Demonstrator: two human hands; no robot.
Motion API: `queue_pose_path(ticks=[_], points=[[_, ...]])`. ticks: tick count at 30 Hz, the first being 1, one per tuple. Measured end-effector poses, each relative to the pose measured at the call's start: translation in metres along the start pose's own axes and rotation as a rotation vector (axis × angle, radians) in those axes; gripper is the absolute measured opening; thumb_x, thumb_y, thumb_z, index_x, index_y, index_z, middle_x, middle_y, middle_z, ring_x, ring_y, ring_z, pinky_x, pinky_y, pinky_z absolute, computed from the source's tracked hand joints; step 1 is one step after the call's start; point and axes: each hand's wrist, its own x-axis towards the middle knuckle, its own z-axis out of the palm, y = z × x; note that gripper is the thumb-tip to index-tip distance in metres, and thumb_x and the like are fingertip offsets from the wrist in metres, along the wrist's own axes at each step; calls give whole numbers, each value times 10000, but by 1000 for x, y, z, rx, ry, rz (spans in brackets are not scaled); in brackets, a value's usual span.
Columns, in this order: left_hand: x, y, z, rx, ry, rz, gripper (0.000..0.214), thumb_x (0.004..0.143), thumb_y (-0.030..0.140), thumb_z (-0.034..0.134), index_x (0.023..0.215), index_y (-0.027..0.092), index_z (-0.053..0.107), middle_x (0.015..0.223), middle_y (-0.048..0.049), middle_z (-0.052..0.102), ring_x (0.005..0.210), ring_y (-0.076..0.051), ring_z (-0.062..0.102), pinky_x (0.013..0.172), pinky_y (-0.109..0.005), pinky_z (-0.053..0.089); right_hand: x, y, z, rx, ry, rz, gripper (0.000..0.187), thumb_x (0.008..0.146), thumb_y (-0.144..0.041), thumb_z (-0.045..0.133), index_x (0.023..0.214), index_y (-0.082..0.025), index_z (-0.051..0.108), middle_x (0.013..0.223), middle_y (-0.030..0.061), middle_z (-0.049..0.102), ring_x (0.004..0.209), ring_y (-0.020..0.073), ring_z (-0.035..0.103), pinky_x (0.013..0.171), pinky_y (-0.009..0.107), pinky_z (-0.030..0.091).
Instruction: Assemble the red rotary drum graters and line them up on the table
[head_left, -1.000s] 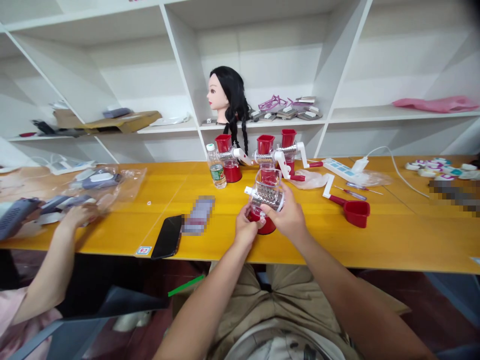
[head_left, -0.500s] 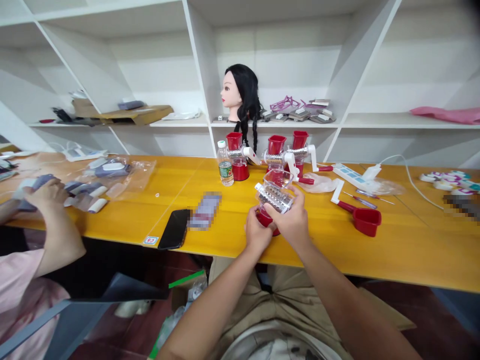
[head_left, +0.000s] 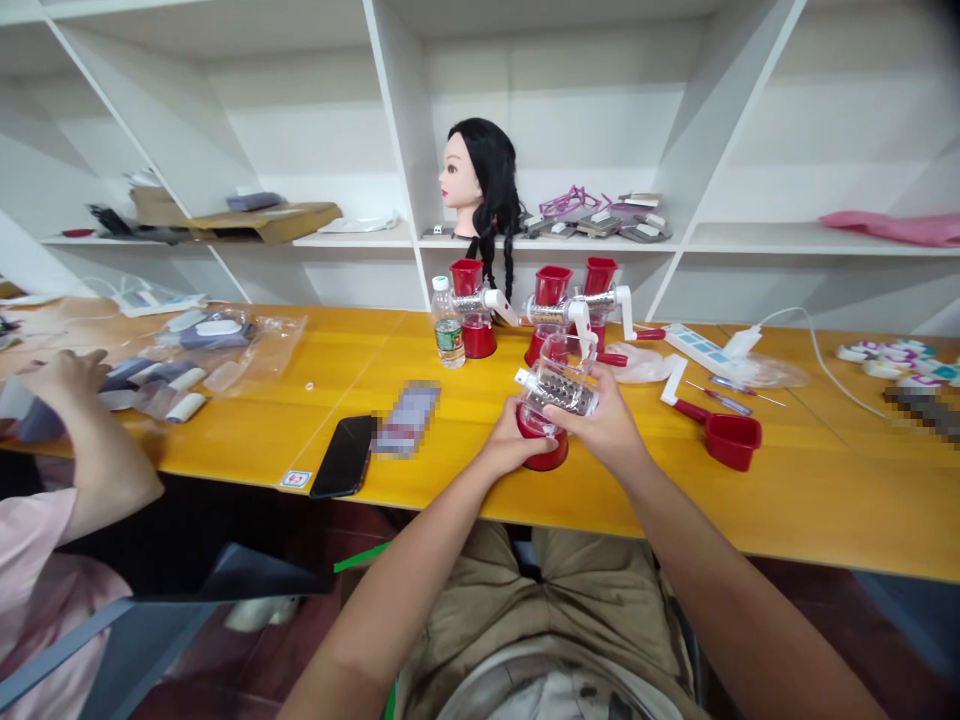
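A hand-crank grater (head_left: 553,392) with a clear body, a metal drum and a red base stands on the yellow table (head_left: 787,490) in front of me. My left hand (head_left: 511,447) is closed on its red base from the left. My right hand (head_left: 606,427) grips the clear body and drum from the right. Three finished red graters (head_left: 551,300) stand in a row behind it, with a small water bottle (head_left: 448,324) at their left. A red hopper with a white crank (head_left: 720,430) lies to the right.
A black phone (head_left: 345,455) lies near the table's front edge at left. Another person's hand (head_left: 64,380) works among plastic bags and grey parts at far left. A power strip (head_left: 701,347), cable and screwdrivers lie right. A mannequin head (head_left: 476,180) sits on the shelf behind.
The grater was tilted and lifted in my hands; now it stands lower, its red base set on the table. The other person's hand shifted a little.
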Motion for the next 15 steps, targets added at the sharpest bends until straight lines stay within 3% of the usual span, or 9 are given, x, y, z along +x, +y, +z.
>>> queue_pose_path(ticks=[3,7,12,15], points=[[-7,1,5,42,57,-2,799,568,257,956,1245,229,534,1232,-82,690,1137,-267,668,1058,-413,493,-6,-1,7,-65,54,1,846,697,-438,891,1393,-252,448,1361,156,669,1230,363,673,1097,610,494],[-19,-1,19,151,220,-15,729,579,321,946,1154,235,507,1131,-73,683,1024,-264,673,937,-398,519,-20,-13,21,-162,205,45,859,675,-476,884,1390,-245,467,1289,154,710,1172,367,701,1068,602,518],[-32,-3,40,322,379,-32,768,609,386,922,1214,234,474,1164,-102,665,1086,-300,643,953,-402,482,-32,-32,31,-257,321,132,829,643,-480,883,1348,-237,519,1195,157,751,1100,383,732,994,569,570],[-35,-4,53,297,475,12,736,634,405,901,1221,232,492,1205,-126,655,1187,-333,607,1014,-408,436,-33,-34,32,-259,363,119,821,643,-481,881,1342,-236,528,1197,164,750,1097,380,734,979,556,579]])
